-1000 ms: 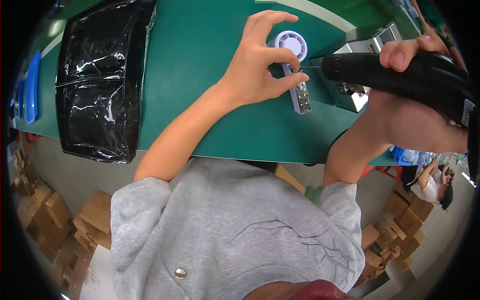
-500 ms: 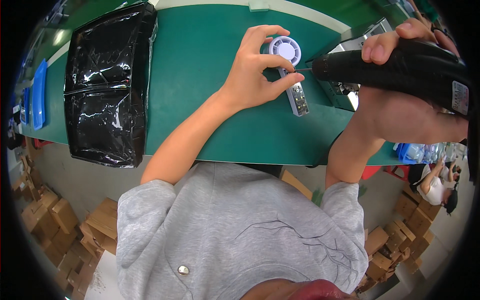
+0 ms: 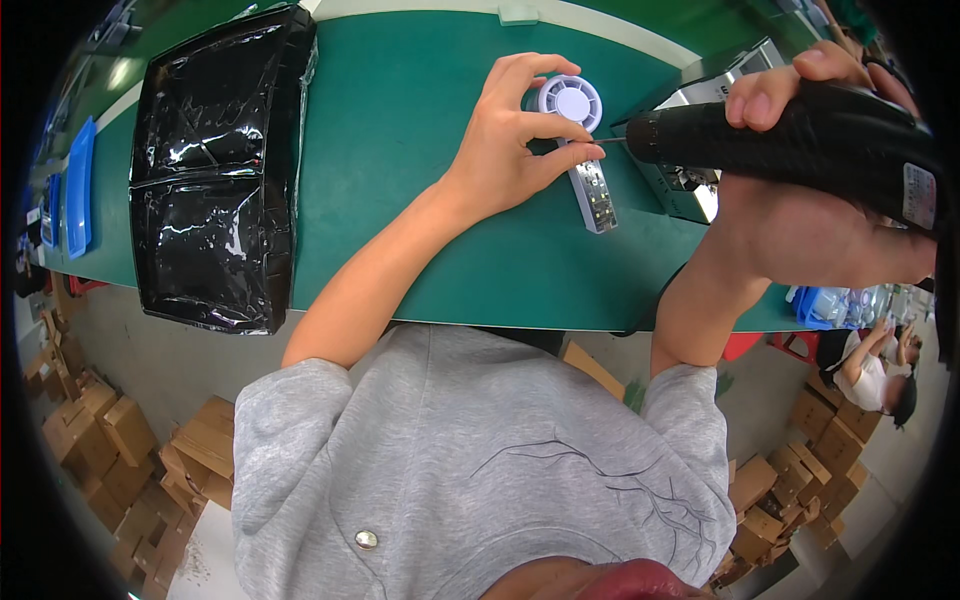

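My right hand [image 3: 800,215] is wrapped round a black electric screwdriver [image 3: 780,140], held level and pointing left. Its thin bit reaches the fingertips of my left hand [image 3: 515,135]. There the thumb and forefinger pinch together at the bit's tip; whatever small thing is between them is too hidden to name. The other left fingers curl at the rim of a pale lilac handheld fan's round head [image 3: 572,104]. Below the pinch, the fan's narrow handle [image 3: 597,205] lies on the table, its inside with a circuit board exposed. My fingers cover the part between head and handle.
On the green table [image 3: 400,270], a large black plastic-wrapped tray [image 3: 205,180] lies at the left, with blue trays [image 3: 79,190] beyond. An open metallic-looking box [image 3: 690,190] stands behind the screwdriver. A blue bin [image 3: 825,306] is at right. Cardboard boxes [image 3: 125,430] and other people are around.
My left thumb and forefinger have closed closer together at the bit's tip. The fan and the electric screwdriver have hardly moved.
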A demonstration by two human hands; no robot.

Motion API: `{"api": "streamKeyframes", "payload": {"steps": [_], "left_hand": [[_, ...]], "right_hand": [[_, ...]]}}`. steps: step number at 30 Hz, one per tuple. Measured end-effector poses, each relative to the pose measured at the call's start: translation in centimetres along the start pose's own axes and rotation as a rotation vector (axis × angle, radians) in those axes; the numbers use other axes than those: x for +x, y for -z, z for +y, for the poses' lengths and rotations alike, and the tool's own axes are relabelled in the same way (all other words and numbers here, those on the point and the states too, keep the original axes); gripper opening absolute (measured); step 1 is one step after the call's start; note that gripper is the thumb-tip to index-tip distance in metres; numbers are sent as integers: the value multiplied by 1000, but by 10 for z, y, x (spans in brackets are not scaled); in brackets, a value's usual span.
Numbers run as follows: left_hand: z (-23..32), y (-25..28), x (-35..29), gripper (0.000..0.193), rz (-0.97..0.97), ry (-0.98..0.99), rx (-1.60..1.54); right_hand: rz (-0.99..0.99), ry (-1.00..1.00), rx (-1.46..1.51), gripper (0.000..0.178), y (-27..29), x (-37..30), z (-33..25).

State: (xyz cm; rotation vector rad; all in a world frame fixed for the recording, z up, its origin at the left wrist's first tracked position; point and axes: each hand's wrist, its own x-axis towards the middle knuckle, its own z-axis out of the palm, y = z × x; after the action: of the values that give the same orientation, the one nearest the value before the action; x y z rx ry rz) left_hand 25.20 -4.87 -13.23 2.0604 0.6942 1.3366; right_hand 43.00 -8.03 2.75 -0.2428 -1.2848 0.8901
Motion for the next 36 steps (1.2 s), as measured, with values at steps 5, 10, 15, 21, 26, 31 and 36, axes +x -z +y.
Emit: {"api": "streamKeyframes", "payload": {"steps": [5, 10, 15, 21, 26, 31, 36], "left_hand": [[0, 0, -1, 21, 0, -6, -1], [1, 0, -2, 22, -17, -30, 27], [1, -1, -1, 21, 1, -54, 29], [1, -2, -2, 21, 7, -47, 26], [1, -2, -2, 21, 1, -43, 34], [0, -2, -4, 23, -3, -72, 56], [1, -1, -1, 40, 1, -45, 53]], "right_hand": [[70, 15, 17, 106, -7, -3, 0], [139, 29, 35, 107, -14, -5, 2], [171, 33, 39, 108, -15, -7, 1], [105, 22, 30, 109, -13, -6, 4], [49, 13, 26, 110, -7, -5, 5], [-9, 3, 22, 111, -4, -4, 6], [-66, -8, 18, 112, 3, -1, 11]]}}
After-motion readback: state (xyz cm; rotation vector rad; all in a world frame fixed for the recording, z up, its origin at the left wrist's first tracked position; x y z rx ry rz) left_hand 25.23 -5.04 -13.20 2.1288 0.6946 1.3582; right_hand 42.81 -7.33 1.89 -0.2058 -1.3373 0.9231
